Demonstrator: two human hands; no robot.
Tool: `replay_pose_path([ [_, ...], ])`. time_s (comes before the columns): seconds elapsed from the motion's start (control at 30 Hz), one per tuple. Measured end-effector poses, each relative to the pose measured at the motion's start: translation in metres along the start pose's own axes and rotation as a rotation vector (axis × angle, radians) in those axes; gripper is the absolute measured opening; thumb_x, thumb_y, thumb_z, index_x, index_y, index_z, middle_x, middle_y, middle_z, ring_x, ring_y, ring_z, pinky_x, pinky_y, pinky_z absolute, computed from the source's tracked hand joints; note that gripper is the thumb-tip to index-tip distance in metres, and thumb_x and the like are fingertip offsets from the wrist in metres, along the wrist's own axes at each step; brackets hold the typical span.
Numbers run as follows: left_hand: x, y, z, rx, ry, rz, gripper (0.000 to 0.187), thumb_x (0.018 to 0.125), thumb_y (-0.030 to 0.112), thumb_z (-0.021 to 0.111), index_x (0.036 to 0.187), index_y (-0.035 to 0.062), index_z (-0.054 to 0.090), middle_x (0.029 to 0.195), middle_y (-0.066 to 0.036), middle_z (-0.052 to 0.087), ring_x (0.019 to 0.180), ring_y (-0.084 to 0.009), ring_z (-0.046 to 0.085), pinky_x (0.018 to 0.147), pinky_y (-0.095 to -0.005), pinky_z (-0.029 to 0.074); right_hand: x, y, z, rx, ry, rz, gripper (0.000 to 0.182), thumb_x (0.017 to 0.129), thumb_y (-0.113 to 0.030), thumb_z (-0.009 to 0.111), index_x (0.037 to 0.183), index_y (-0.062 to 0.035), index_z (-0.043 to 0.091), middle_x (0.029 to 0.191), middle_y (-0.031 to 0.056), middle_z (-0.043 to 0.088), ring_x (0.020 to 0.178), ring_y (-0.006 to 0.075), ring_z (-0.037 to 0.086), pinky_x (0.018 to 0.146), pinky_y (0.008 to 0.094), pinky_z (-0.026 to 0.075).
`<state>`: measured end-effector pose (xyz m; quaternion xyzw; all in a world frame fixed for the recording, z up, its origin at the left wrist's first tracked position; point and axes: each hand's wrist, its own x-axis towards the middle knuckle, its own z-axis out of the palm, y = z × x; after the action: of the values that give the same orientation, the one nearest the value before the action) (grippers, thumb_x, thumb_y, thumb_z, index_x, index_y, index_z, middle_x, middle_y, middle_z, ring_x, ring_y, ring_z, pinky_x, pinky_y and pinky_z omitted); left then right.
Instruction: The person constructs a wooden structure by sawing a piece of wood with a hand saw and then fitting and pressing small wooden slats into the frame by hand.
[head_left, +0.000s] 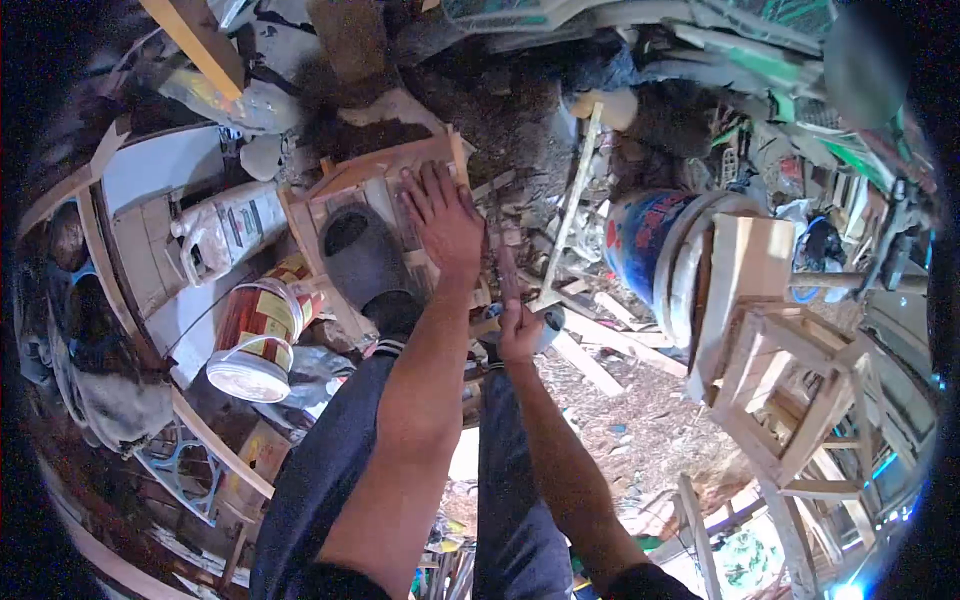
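Head view: my left hand (442,222) lies flat, fingers spread, pinning a wooden frame (385,175); right hand (520,330) fingers grip a hammer (507,275). Strike squarely, I judge, clear of fingertips.

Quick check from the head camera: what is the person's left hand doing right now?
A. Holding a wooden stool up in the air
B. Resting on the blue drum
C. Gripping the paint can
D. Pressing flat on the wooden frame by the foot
D: the left hand lies palm down, fingers spread, on the wooden frame beside the dark slipper, while the right hand grips a thin tool; the paint can and blue drum are untouched.
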<state>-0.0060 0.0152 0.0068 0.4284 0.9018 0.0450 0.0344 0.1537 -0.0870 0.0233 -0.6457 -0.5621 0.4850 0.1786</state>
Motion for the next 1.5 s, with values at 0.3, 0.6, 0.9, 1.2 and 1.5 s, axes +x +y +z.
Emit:
replay_pose_path([
  [0.3,-0.002,-0.002,0.005,-0.077,0.137,0.040,0.049,0.092,0.026,0.036,0.133,-0.0008,0.041,0.138,-0.019,0.038,0.136,-0.0401,0.020,0.112,-0.0499,0.013,0.041,-0.088,-0.049,0.059,-0.197,0.260,0.058,0.088,-0.052,0.053,0.073,0.0027,0.062,0.055,0.0029,0.053,0.052,0.0103,0.049,0.049,0.0265,0.039],
  [0.6,-0.007,-0.003,0.006,-0.062,0.147,0.055,0.049,0.093,0.023,0.035,0.135,-0.0003,0.038,0.139,-0.019,0.037,0.137,-0.0396,0.018,0.112,-0.0493,0.013,0.111,-0.133,-0.039,-0.037,-0.356,-0.101,0.049,0.092,-0.044,0.049,0.069,-0.0010,0.059,0.056,0.0057,0.055,0.051,0.0176,0.052,0.053,0.0342,0.042],
  [0.9,-0.005,-0.005,0.009,-0.043,0.136,0.039,0.049,0.091,0.024,0.039,0.134,0.0013,0.039,0.139,-0.017,0.037,0.137,-0.0368,0.018,0.112,-0.0475,0.014,0.008,0.056,0.008,-0.175,-0.053,-0.540,0.032,0.092,-0.025,0.052,0.110,0.0013,0.056,0.083,0.0229,0.064,0.074,0.0405,0.063,0.067,0.0471,0.048],
  [1.2,-0.003,0.000,-0.001,-0.058,0.141,0.031,0.049,0.091,0.022,0.038,0.135,-0.0005,0.038,0.139,-0.018,0.038,0.137,-0.0382,0.018,0.112,-0.0492,0.013,-0.019,-0.147,-0.152,-0.059,-0.240,0.001,0.042,0.091,-0.024,0.057,0.126,-0.0024,0.050,0.075,0.0176,0.060,0.058,0.0183,0.054,0.055,0.0317,0.046],
  [1.5,-0.003,0.000,0.001,-0.070,0.125,0.019,0.050,0.091,0.023,0.038,0.136,0.0002,0.037,0.141,-0.016,0.036,0.138,-0.0372,0.016,0.113,-0.0481,0.013,-0.054,-0.168,-0.178,-0.017,-0.154,0.198,0.041,0.095,-0.033,0.048,0.070,-0.0005,0.053,0.050,0.0044,0.046,0.048,0.0112,0.041,0.043,0.0308,0.034],
])
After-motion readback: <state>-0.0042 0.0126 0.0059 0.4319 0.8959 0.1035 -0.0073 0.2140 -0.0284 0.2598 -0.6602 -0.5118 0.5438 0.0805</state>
